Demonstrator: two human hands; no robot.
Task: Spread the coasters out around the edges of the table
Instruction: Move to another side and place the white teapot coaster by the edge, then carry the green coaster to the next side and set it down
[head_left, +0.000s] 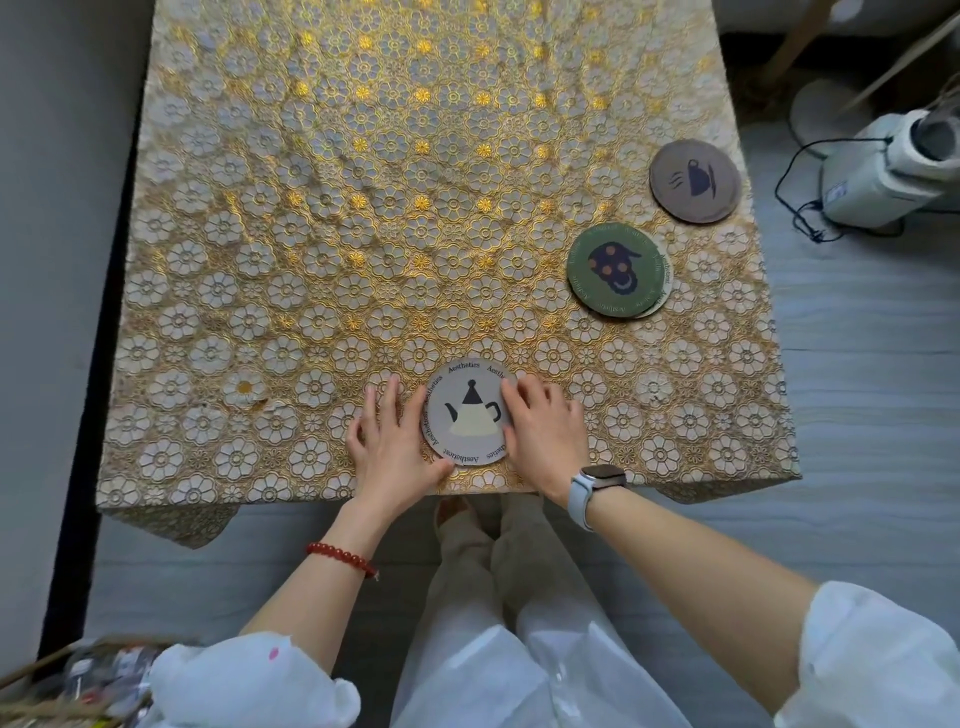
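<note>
A grey round coaster with a teapot picture (467, 413) lies flat near the table's front edge, at the middle. My left hand (392, 441) rests on the cloth against its left rim, thumb at its lower edge. My right hand (545, 431) touches its right rim, fingers spread and flat. A green coaster (613, 267) lies on top of at least one more coaster, whose pale rim shows underneath, toward the right side. A brown coaster with a cup picture (695, 181) lies alone at the right edge.
The table (311, 208) is covered by a gold floral cloth. A white appliance with a black cord (883, 171) stands on the floor to the right. A basket of small items (78, 680) sits at the lower left. My legs are below the front edge.
</note>
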